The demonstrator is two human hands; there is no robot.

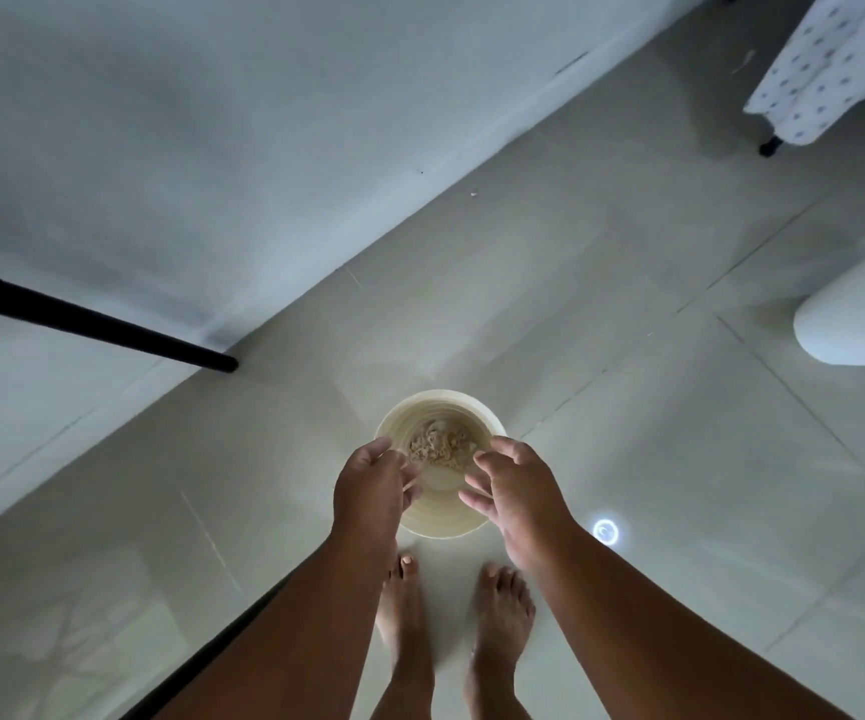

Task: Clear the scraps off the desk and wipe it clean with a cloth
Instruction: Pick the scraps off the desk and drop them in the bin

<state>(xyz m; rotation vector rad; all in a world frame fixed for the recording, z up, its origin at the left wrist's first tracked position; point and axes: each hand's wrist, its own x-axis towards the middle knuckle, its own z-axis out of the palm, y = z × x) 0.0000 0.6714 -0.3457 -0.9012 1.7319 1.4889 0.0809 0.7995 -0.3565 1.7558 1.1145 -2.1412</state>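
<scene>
Head view. I looked straight down at a pale tiled floor (627, 407), where a cream round bin (438, 407) stood just beyond two bare feet (500, 626). A heap of tan scraps (438, 443) lay at the bottom of the bin, toward its far side. My left hand (370, 485) hung over the bin's left rim with the fingers loosely curled and pointing inward; what may have been a thin pale sliver showed at the fingertips, but I could not tell whether it was pinched. My right hand (516, 491) hung over the right rim, fingers spread apart and slightly bent, gripping nothing that I could see. The two hands were near each other but did not touch.

To the far left a white wall (186, 148) met the floor along a diagonal line, and a black leg (92, 319) slanted down to the floor near it. At the far right hung a dotted white cloth (830, 65); below it, at the right edge, sat a white rounded object (856, 324). A small ring of reflected light (605, 531) showed on the tile just right of my right wrist.
</scene>
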